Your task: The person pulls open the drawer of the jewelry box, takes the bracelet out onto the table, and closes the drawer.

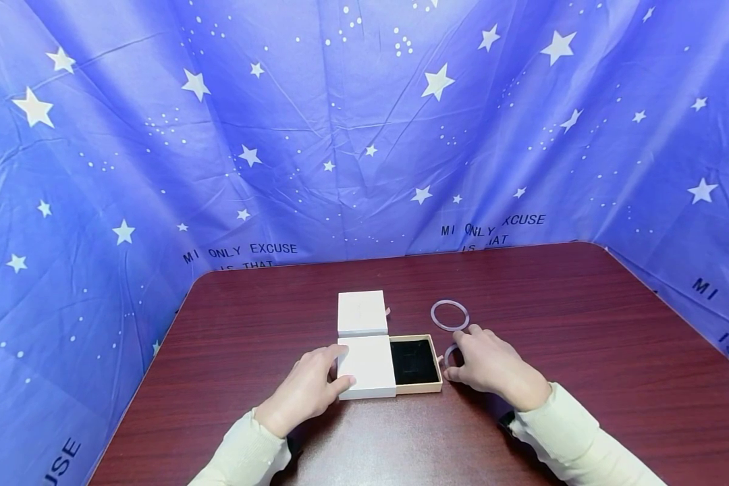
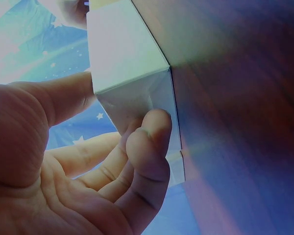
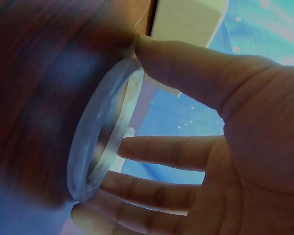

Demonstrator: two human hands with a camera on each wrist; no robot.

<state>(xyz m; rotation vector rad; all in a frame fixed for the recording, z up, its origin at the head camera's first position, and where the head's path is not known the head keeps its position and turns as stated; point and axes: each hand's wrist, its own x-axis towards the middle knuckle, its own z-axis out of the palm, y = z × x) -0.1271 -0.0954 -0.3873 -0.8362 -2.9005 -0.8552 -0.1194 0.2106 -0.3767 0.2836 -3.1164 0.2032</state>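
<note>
A white drawer-style box [image 1: 367,368] lies on the table, its tan tray [image 1: 418,389] slid partly out to the right and showing a black lining. My left hand [image 1: 306,385] grips the closed left end, thumb at the top edge and fingers bent against the end wall [image 2: 130,100]. Just right of the tray, a pale lavender bangle [image 3: 83,152] lies on the table. My right hand [image 1: 492,361] spans it with thumb and fingers spread, the tips right at its rim. A second pale bangle [image 1: 433,316] rests just beyond those fingers.
Another white box [image 1: 361,310], closed with a small ribbon tab on its right, sits directly behind the first. The dark red wooden table [image 1: 249,324] ends at a rounded far edge, beyond which hangs a blue curtain [image 1: 340,135] with white stars.
</note>
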